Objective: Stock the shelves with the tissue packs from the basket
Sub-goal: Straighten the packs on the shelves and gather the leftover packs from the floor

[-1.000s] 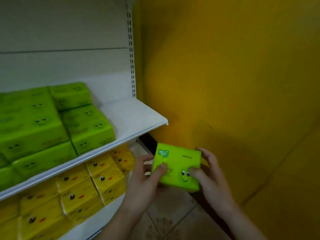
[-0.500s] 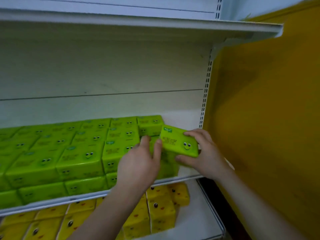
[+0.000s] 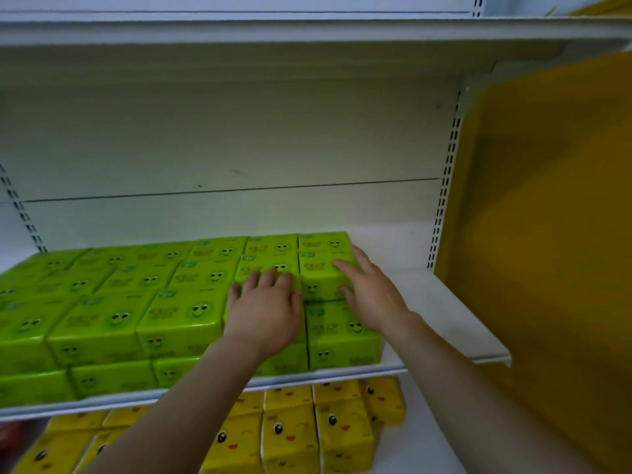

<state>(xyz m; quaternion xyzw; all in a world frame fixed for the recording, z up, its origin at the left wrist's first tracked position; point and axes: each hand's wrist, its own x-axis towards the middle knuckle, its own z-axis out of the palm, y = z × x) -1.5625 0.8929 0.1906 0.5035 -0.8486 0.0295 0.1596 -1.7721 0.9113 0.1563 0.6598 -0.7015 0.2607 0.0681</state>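
Green tissue packs point(image 3: 178, 313) with smiley faces fill the middle white shelf point(image 3: 444, 313) in rows and layers. One green pack point(image 3: 318, 271) sits on top of the stack at its right end. My right hand point(image 3: 372, 295) still wraps that pack's right front corner, index finger on top and thumb on the front face. My left hand point(image 3: 265, 309) lies flat, fingers apart, on the neighbouring pack just to the left. The basket is out of view.
Yellow tissue packs point(image 3: 338, 429) with faces stand on the lower shelf. Bare shelf surface lies to the right of the green stack, up to the slotted upright point(image 3: 441, 213). A yellow wall point(image 3: 547, 234) closes the right side. An upper shelf point(image 3: 307, 32) hangs overhead.
Both hands carried the green pack up from below onto the right end of the green stack. My left hand let go and now rests flat on the pack beside it.
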